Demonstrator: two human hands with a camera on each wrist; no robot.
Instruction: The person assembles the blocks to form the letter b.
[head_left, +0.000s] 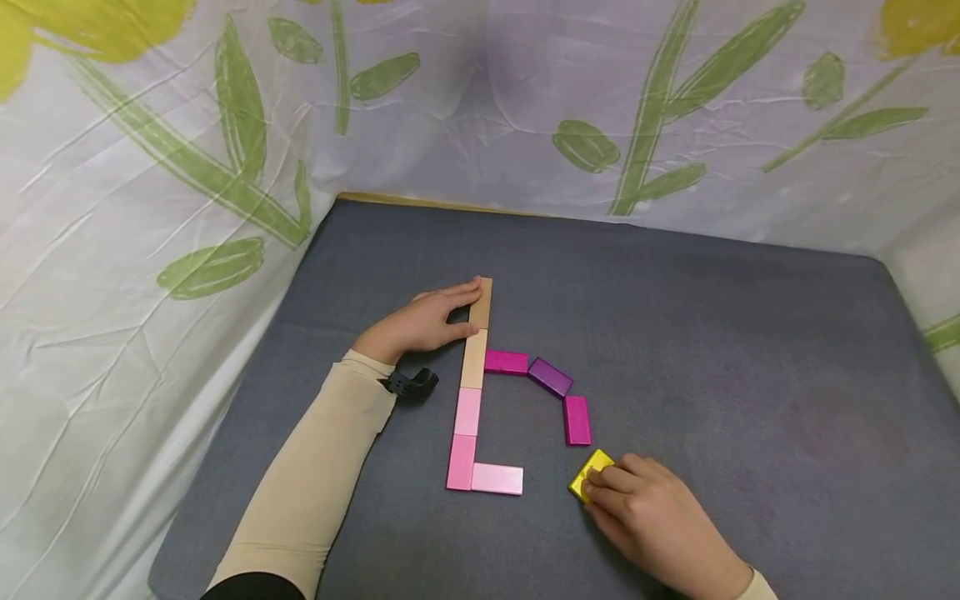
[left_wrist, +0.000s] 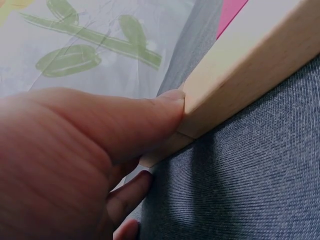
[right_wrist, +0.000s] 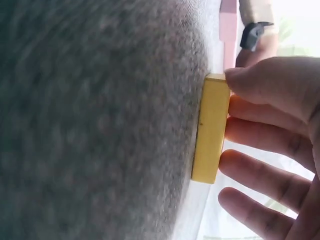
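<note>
In the head view my left hand (head_left: 431,321) lies along the left side of the upper plain wooden block (head_left: 481,310), fingers fairly straight. The left wrist view has its thumb (left_wrist: 150,112) touching near a joint of two wooden blocks. My right hand (head_left: 641,504) rests its fingertips on a yellow block (head_left: 597,461), which lies tilted on the table. From the right wrist, the yellow block (right_wrist: 212,130) shows its long side, with thumb and fingers along its top edge. Another plain wooden block (head_left: 474,358) and two pink blocks (head_left: 465,433) continue the column downward.
A magenta block (head_left: 506,362), a purple block (head_left: 551,377) and a second magenta block (head_left: 577,420) curve right from the column. A light pink block (head_left: 497,479) juts right at its foot. The grey table (head_left: 750,375) meets flower-painted cloth (head_left: 487,125) behind.
</note>
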